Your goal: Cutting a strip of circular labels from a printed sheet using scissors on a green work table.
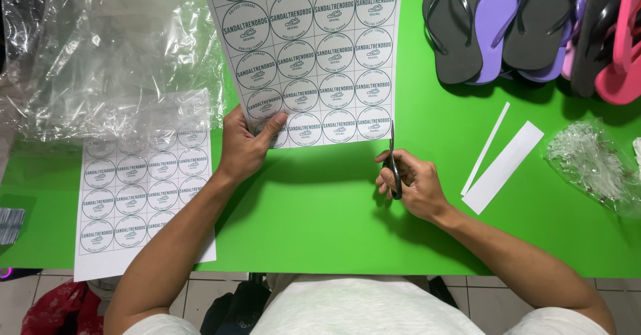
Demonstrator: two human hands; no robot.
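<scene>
A white sheet of round grey-ringed stickers [314, 55] is lifted above the green desk [320, 208], its lower corner pinched by the left hand [246, 145], while the right hand [410, 185] grips scissors [394, 165] at its bottom edge.

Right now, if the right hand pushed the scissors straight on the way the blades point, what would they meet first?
The right hand points the scissors up the picture at the lower right edge of the sticker sheet, held by the left hand. That edge comes first; whether the blades touch it already is unclear.
</scene>
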